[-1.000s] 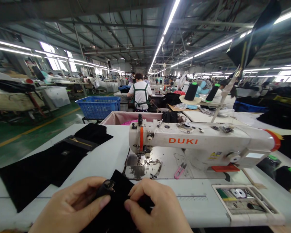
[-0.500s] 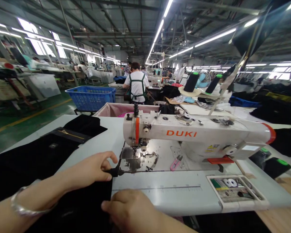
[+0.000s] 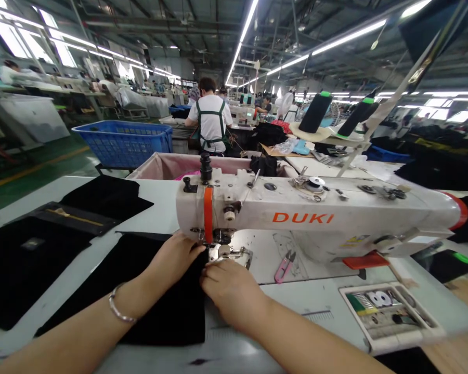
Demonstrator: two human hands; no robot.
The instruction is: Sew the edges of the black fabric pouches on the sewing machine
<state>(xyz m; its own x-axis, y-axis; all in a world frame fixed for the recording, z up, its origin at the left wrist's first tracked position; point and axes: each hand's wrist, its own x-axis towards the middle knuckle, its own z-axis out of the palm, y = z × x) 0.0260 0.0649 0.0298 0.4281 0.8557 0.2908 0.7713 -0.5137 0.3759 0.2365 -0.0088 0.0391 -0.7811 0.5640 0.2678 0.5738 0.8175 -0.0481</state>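
Black cloth [image 3: 167,314] lies on the desk [image 3: 304,297], its far right corner by the sewing machine [image 3: 354,218] lettered "DUKI" in orange. Lining up that edge seems in hand; the next move calls for steady, flat guiding. Left hand [image 3: 175,262] and right hand [image 3: 234,290] curl their fingers there; whether pinching, I cannot tell.

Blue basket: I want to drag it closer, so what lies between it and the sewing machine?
In the head view, the pink bin lies between the blue basket and the sewing machine.

The hands [image 3: 172,264] partly hide the black cloth [image 3: 171,317] beneath them.
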